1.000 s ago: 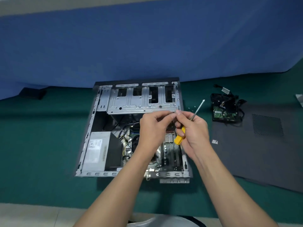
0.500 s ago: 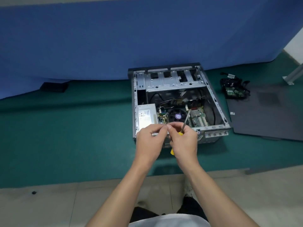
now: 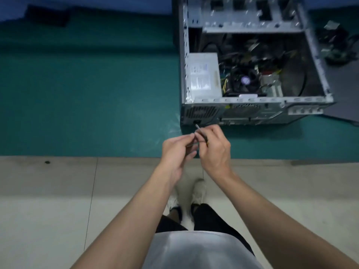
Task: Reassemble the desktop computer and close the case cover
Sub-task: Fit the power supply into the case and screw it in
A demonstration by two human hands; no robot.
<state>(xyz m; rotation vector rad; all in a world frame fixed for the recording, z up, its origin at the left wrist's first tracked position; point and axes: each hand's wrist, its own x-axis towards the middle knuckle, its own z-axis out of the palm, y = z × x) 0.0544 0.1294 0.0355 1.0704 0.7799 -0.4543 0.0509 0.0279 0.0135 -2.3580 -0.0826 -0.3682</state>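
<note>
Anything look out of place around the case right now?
Yes: the computer case lies open, its dark cover panel flat on the mat to its right. A loose board with tangled cables sits outside the case.

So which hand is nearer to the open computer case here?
Right. The right hand sits just below the computer case rear panel; the left hand is beside it, further left and slightly lower.

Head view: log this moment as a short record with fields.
case: computer case open, cover off, on the green mat
inside: grey power supply, fan, cables
right hand: right hand grips a screwdriver, shaft pointing toward the case
left hand: left hand fingertips meet the shaft; anything pinched is too small to tell
loose parts: cable bundle right of the case
</note>
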